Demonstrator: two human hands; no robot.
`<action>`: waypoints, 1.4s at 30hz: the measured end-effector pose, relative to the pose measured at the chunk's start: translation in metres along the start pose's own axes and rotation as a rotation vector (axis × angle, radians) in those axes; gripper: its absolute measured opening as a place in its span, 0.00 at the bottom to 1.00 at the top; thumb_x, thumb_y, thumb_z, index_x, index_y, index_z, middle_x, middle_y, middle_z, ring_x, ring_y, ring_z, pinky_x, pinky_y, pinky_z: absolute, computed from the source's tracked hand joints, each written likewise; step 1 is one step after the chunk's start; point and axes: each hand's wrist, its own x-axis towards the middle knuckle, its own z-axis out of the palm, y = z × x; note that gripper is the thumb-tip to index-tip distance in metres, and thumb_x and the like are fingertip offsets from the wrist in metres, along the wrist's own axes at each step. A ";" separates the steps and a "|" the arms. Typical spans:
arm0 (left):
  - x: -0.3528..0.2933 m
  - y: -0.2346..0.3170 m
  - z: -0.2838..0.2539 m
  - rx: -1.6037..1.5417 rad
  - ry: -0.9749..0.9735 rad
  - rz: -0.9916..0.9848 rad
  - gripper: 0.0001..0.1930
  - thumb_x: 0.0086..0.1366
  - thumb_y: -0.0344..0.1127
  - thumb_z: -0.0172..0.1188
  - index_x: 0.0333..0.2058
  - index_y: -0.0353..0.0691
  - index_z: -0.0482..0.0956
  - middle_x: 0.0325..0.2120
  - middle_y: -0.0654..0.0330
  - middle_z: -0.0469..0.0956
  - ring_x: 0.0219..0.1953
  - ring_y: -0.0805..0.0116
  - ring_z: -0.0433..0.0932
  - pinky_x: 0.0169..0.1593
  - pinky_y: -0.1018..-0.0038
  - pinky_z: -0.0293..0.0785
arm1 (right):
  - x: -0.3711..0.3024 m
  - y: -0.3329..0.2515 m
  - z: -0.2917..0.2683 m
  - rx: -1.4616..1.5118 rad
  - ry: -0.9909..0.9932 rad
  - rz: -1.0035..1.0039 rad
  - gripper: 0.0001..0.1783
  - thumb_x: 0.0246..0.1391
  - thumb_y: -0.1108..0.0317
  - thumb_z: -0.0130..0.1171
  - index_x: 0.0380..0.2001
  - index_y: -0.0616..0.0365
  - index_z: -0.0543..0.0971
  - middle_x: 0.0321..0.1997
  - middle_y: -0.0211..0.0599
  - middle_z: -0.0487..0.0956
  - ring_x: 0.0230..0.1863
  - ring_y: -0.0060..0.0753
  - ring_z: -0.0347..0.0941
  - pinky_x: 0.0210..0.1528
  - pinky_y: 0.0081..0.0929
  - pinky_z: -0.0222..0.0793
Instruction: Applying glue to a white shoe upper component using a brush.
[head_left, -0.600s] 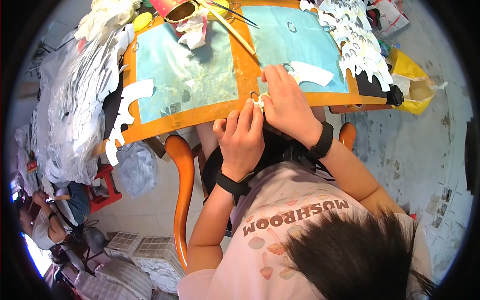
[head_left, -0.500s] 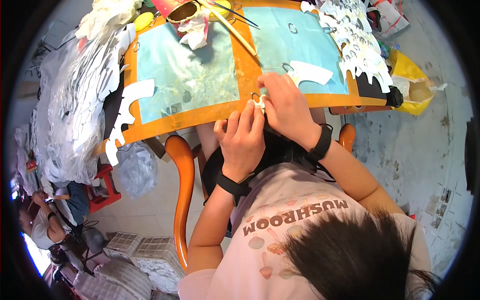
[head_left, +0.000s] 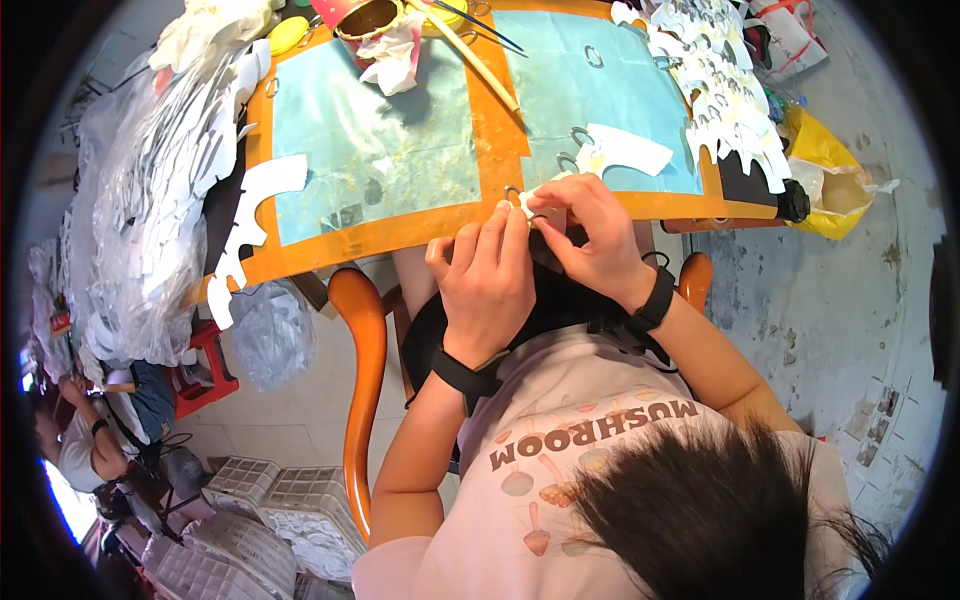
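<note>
A white scalloped cut-out piece [head_left: 632,152] lies along the table's near edge, with dark metal rings [head_left: 567,162] set along one side. My left hand [head_left: 485,275] holds its near end at the edge, fingertips pressed together on it and the thumb hidden. Beside those fingertips stands another metal ring [head_left: 512,194]. My right hand [head_left: 598,240] is closed in a pinch of thumb and forefinger just to the right, at a small dark ring [head_left: 538,219] against the white piece. The fingers partly cover the join between ring and piece.
Another white cut-out [head_left: 262,192] hangs over the table's left edge. White pieces [head_left: 180,200] are heaped at left, ringed ones [head_left: 735,110] at right. A red can [head_left: 365,22] and a wooden stick [head_left: 475,65] lie farther back. A chair arm [head_left: 362,380] curves below; a co-worker [head_left: 90,440] is at far left.
My right hand has drawn back toward me, its fingers now pinching beside my left fingertips. More of the white piece and its rings shows. My left hand has hardly moved.
</note>
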 end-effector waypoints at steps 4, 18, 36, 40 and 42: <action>0.017 0.007 -0.003 0.047 -0.003 -0.015 0.09 0.59 0.34 0.62 0.40 0.47 0.81 0.35 0.67 0.79 0.39 0.69 0.74 0.49 0.63 0.59 | 0.001 0.002 -0.003 0.118 0.018 0.124 0.20 0.48 0.85 0.57 0.46 0.60 0.74 0.35 0.40 0.79 0.36 0.39 0.78 0.35 0.29 0.76; 0.027 0.028 0.007 0.348 -0.026 0.035 0.04 0.58 0.30 0.58 0.32 0.44 0.78 0.23 0.65 0.69 0.29 0.68 0.70 0.53 0.59 0.61 | 0.003 0.008 -0.013 0.061 -0.081 0.103 0.23 0.49 0.83 0.56 0.51 0.59 0.71 0.36 0.44 0.80 0.38 0.47 0.78 0.40 0.38 0.74; 0.012 0.018 0.014 0.323 -0.005 0.089 0.12 0.57 0.25 0.59 0.39 0.49 0.81 0.28 0.63 0.73 0.29 0.67 0.71 0.65 0.49 0.59 | 0.003 0.009 -0.021 0.129 -0.126 0.087 0.25 0.46 0.84 0.56 0.51 0.61 0.73 0.40 0.42 0.81 0.40 0.47 0.76 0.43 0.37 0.72; 0.011 0.015 0.015 0.291 0.010 0.108 0.11 0.59 0.27 0.59 0.40 0.49 0.81 0.29 0.62 0.75 0.29 0.66 0.71 0.65 0.49 0.59 | 0.007 0.013 -0.017 0.133 -0.123 -0.004 0.25 0.45 0.83 0.58 0.51 0.60 0.74 0.42 0.41 0.81 0.44 0.48 0.76 0.46 0.37 0.72; 0.011 0.015 0.014 0.293 0.008 0.115 0.11 0.59 0.27 0.59 0.40 0.49 0.81 0.30 0.62 0.76 0.29 0.66 0.71 0.66 0.49 0.59 | 0.006 0.015 -0.016 0.137 -0.132 -0.011 0.25 0.46 0.82 0.58 0.51 0.59 0.74 0.43 0.41 0.80 0.45 0.48 0.76 0.47 0.37 0.72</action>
